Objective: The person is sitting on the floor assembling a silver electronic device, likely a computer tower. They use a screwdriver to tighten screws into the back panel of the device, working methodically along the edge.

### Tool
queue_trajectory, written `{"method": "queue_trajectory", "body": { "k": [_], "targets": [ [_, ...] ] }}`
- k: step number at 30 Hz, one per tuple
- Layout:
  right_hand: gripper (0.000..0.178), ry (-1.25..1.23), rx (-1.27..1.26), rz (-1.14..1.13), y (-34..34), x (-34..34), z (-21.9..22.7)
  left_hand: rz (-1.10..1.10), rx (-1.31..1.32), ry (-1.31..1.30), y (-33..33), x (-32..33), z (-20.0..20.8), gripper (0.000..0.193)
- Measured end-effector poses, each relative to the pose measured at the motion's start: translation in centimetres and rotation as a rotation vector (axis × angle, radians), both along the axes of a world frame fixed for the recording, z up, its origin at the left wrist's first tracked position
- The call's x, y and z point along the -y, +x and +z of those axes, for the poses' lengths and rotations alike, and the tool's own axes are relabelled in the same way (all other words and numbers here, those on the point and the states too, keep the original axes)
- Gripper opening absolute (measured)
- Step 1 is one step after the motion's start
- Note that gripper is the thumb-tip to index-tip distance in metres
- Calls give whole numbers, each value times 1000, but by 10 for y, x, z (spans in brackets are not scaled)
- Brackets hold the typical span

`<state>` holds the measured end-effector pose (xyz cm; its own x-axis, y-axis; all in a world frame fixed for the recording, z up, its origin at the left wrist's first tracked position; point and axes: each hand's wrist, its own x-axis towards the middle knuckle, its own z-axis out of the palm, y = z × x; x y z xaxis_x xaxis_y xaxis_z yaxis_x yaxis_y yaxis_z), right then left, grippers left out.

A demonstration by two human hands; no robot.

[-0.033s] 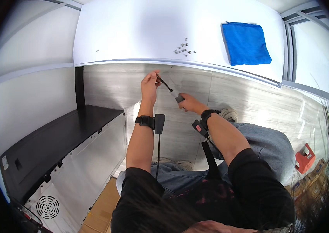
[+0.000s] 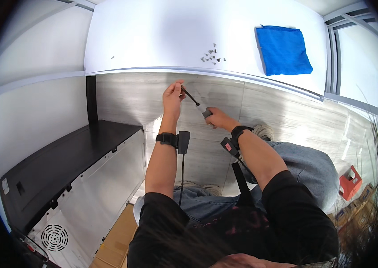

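My right hand [image 2: 219,118] is wrapped round the grey handle of a screwdriver [image 2: 192,97]. Its dark shaft slants up and left to the fingers of my left hand [image 2: 171,99]. Those fingers are pinched together at the tip, and what they hold there is too small and hidden to name. Both hands are over the floor, just short of the white table's front edge. Several small screws [image 2: 211,58] lie in a loose group on the white table [image 2: 153,49]. A lone screw [image 2: 112,57] lies farther left on it.
A blue cloth pouch [image 2: 284,50] lies at the table's right. On my left stands a metal cabinet [image 2: 86,192] with a black top [image 2: 68,154] and a round vent. Cardboard [image 2: 116,239] lies beside it. A red object [image 2: 350,183] sits on the floor at right.
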<state>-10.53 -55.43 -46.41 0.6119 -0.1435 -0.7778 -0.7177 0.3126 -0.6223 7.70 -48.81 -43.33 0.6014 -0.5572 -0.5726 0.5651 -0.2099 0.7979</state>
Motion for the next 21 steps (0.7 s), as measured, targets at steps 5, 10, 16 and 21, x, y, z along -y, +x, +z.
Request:
{"method": "queue_trajectory", "body": {
  "k": [5,10,16,21],
  "targets": [
    [21,119,33,-126,-4,-4,-15,14,16,28,1,-5,-9,19],
    [15,182,-2,-137,-6,4,-13,84,-30,56,3,-7,-15,17],
    [12,-20,16,-79,6,10,7,117,-2,78,19,-15,-19,18],
    [8,146,-1,-40,11,13,8,134,3,91,27,-19,-13,18]
  ]
}}
